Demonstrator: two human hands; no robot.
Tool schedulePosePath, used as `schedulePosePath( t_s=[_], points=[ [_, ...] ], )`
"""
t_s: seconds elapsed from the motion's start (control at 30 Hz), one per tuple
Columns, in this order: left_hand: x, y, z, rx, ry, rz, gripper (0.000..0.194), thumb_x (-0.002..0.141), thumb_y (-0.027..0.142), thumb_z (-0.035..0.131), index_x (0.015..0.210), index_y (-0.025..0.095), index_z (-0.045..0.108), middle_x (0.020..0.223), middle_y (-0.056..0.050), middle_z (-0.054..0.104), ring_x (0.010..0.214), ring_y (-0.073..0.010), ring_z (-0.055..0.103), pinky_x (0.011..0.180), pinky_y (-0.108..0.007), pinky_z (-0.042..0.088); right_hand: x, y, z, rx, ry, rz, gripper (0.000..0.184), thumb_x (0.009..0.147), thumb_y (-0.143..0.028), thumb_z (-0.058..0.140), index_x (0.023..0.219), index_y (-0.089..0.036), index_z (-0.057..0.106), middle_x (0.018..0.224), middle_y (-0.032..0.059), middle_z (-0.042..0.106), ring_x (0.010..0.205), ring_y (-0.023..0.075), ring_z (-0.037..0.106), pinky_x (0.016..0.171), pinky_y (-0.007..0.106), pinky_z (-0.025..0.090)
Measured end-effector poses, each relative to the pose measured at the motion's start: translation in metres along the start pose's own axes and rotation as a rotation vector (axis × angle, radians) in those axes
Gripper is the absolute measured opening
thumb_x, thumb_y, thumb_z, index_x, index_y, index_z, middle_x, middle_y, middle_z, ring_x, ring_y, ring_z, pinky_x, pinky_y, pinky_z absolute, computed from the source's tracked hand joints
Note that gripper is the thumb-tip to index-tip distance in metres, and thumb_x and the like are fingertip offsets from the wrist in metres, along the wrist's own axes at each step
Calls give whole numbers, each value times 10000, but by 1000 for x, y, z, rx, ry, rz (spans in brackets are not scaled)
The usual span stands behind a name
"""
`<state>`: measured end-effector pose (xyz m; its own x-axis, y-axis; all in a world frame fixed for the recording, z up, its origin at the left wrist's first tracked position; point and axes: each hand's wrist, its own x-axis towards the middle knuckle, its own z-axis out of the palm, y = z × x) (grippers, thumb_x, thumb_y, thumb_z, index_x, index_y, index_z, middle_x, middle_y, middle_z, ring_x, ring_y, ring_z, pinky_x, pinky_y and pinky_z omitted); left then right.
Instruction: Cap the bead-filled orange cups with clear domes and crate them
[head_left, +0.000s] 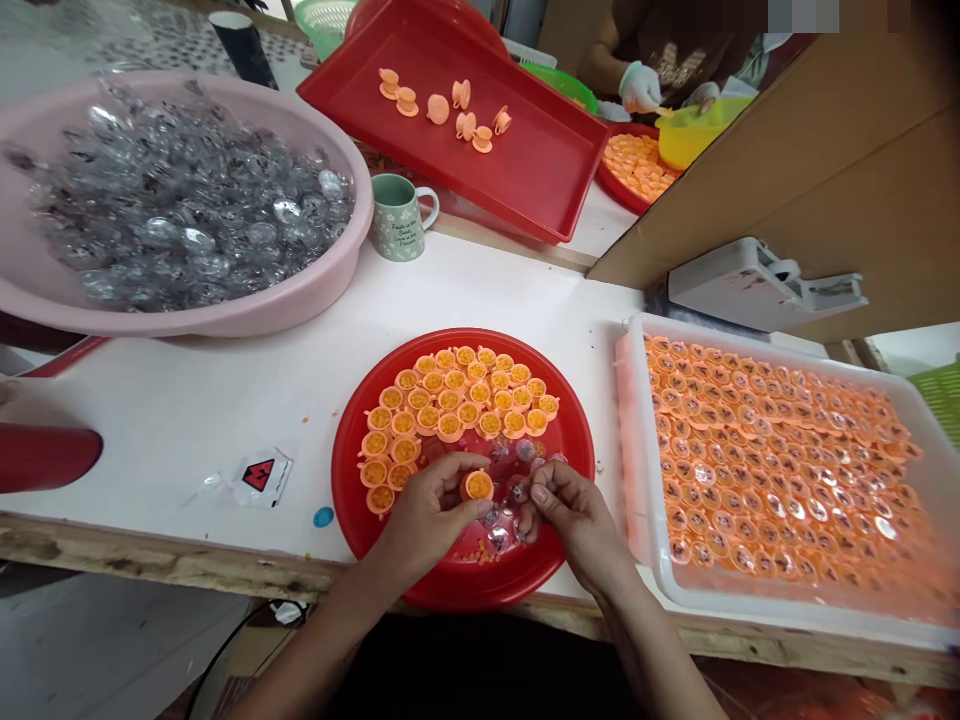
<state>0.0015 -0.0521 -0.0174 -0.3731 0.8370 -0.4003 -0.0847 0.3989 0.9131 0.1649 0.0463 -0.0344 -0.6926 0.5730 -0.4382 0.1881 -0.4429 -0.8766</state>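
My left hand is closed around a small orange toy cup filled with yellow-orange bits, its open top facing up. To the right, my right hand has thumb and fingers pinched together over some clear plastic caps; whatever it grips is hidden. Both hands are above a round red tray. Rows of similar filled toy cups stand along the tray's far and left sides. Loose orange bits lie near its front.
At right is a white bin of capped orange cups. A pink basin of clear caps, a green mug and a tilted red tray stand farther back. Behind a cardboard panel, another person's gloved hand shows.
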Motion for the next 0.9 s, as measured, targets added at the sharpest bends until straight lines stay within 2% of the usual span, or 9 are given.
schedulePosePath(
  t_s=[0.1,0.23,0.33,0.43,0.53,0.63,0.77,0.9],
  points=[
    [0,2,4,70,-15,55,271,713,132,646,970,212,669,943,-16,735,904,-197,683,806,-309,561,-2,-3,3,44,-51,10,274,875,-409,626,765,-192,500,592,-12,649,517,129,592,560,249,439],
    [-1,2,8,147,10,171,238,723,114,645,927,223,704,957,-16,732,913,-193,673,832,-305,544,-1,-3,7,36,-22,6,269,867,-397,641,761,-185,513,576,-13,643,514,127,599,550,245,445],
    [-1,1,13,153,17,193,225,731,102,642,909,221,710,957,-18,730,921,-188,671,845,-301,536,0,-2,9,89,33,22,241,808,-359,714,850,-181,556,618,-19,645,537,131,614,552,253,482],
    [-1,0,16,130,16,171,254,739,112,646,961,225,699,1022,-23,726,972,-196,665,871,-312,534,0,0,7,114,144,-4,306,735,-329,782,932,-189,593,645,-36,635,546,115,597,556,242,489],
    [-1,0,17,94,23,103,350,732,119,654,1066,223,657,1076,-30,718,978,-201,670,828,-303,556,-2,-2,1,63,230,-43,282,680,-296,821,880,-189,654,679,-30,640,624,111,597,604,225,486],
    [-1,-1,17,121,13,112,341,715,115,666,1039,221,663,1046,-28,721,958,-204,675,794,-290,567,-4,-6,-2,5,172,-30,197,686,-299,812,806,-185,705,741,1,674,694,124,612,651,233,496],
    [-2,-7,20,131,-54,149,300,769,100,590,1029,227,668,1057,-33,717,970,-194,674,774,-271,573,-4,-8,2,-51,137,26,234,685,-347,801,828,-184,712,739,12,686,679,138,613,628,248,491],
    [-4,-14,22,163,-3,166,397,755,66,562,1097,248,647,1126,-28,701,1021,-195,659,824,-287,572,-3,-7,5,-116,120,40,218,704,-352,777,753,-169,670,675,-7,645,615,118,566,594,242,465]
  ],
)
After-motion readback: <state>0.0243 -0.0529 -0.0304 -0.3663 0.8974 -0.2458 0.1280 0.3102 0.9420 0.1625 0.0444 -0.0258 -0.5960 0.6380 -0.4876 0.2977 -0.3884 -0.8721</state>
